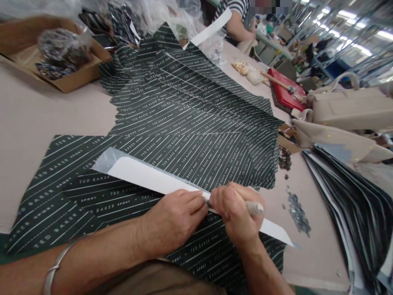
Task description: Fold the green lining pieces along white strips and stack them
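Note:
A long white paper strip [144,175] with rounded ends lies slantwise over dark printed lining fabric [184,119]. A greyish translucent strip [104,159] shows under its left end. With fingers pressed together, my left hand [176,219] grips the near edge of the white strip around its middle. Just to the right, my right hand [235,211] is closed around a pointed tool [254,207] with a thick pale handle. Its dark tip points left, toward my left fingertips. My hands nearly meet, and the strip beneath them is partly hidden. The tool's exact kind is hard to make out.
A cardboard box [61,82] with bagged small parts sits at the far left. On the right are small grey metal pieces [297,213], a stack of dark edged panels [353,205], beige bags [353,106] and a red piece [285,90]. Another person [238,24] works beyond.

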Tool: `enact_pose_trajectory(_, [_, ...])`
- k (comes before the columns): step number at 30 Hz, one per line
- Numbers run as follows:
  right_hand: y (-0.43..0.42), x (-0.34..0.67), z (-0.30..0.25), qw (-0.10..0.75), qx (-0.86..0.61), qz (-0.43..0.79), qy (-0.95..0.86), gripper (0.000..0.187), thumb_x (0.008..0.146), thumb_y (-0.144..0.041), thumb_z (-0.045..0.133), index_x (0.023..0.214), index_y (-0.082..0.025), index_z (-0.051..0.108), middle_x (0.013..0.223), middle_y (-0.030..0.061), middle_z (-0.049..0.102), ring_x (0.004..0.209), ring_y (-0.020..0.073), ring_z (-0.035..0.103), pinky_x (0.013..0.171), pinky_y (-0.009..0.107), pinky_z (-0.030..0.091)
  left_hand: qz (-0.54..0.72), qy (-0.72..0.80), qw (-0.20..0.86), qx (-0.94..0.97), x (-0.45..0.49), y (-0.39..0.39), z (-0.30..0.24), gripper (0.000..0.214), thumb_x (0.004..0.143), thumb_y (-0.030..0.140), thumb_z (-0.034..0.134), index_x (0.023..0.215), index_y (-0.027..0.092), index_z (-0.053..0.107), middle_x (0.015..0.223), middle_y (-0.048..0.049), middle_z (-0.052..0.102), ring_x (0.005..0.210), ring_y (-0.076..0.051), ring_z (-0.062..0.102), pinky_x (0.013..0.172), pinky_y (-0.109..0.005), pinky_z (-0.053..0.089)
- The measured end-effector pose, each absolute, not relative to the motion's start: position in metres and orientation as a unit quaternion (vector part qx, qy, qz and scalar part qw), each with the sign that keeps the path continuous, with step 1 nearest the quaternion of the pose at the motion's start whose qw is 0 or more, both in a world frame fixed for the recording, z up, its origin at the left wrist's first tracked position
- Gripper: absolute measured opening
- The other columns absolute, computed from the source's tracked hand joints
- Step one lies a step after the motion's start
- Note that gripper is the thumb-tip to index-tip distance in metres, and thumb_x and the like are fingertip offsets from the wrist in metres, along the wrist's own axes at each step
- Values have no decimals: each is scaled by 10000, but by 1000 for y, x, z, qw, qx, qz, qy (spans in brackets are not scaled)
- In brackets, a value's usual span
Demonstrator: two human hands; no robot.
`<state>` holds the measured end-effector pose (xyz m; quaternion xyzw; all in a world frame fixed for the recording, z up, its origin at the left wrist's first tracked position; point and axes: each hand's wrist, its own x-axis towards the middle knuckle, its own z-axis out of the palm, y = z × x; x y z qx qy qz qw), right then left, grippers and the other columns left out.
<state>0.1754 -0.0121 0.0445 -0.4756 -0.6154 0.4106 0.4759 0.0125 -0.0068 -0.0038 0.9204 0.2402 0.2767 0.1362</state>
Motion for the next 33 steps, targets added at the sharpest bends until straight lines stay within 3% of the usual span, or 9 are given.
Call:
enact_pose_trajectory(4, [8, 162, 54, 472, -522, 423, -570, 516, 980, -419, 540, 555, -238, 310, 506, -76, 264, 443, 78, 256, 410, 257, 233, 239, 229, 132, 935, 11, -8, -9, 172, 982, 184, 491, 1079, 132, 622, 1019, -79, 658, 978, -226, 622, 826, -380, 560])
enact_pose_trajectory(10, [26, 129, 65, 366, -533, 392, -654, 505, 928, -303, 554, 538, -230, 243, 516, -78, 228, 468, 59, 220, 406, 234, 185, 233, 220, 91, 943, 11, -9, -18, 208, 941, 100, 475, 1077, 153, 625, 1066, -54, 677, 1064, -228, 606, 882, -355, 530])
enact_pose_trajectory(15, [20, 132, 62, 350, -531, 350, -688, 495, 935, -266, 544, 549, -221, 239, 517, -81, 222, 468, 54, 208, 414, 227, 179, 224, 223, 87, 945, 11, -10, -22, 248, 943, 87, 459, 1130, 163, 602, 1101, -51, 670, 1119, -218, 588, 922, -346, 510])
enact_pose_trajectory(21, [5, 155, 60, 407, -518, 369, -655, 503, 980, -306, 529, 541, -219, 300, 510, -77, 246, 449, 65, 237, 418, 247, 196, 216, 210, 124, 945, 8, -7, -13, 182, 995, 157, 471, 1110, 128, 609, 1063, -68, 655, 1084, -210, 590, 951, -340, 520])
enact_pose_trajectory(27, [-3, 171, 59, 586, -444, 461, -497, 521, 964, -340, 565, 528, -241, 296, 444, -98, 252, 373, 79, 235, 405, 260, 289, 222, 209, 139, 942, 6, -4, -7, 151, 978, 147, 487, 1021, 117, 629, 928, -55, 617, 929, -210, 591, 917, -353, 542])
enact_pose_trajectory(33, [-5, 180, 43, 554, -479, 449, -511, 485, 968, -369, 543, 548, -235, 342, 469, -87, 287, 386, 84, 265, 397, 247, 245, 228, 210, 136, 941, 4, -6, -5, 177, 972, 132, 464, 889, 140, 620, 863, -52, 605, 854, -204, 586, 822, -341, 552])
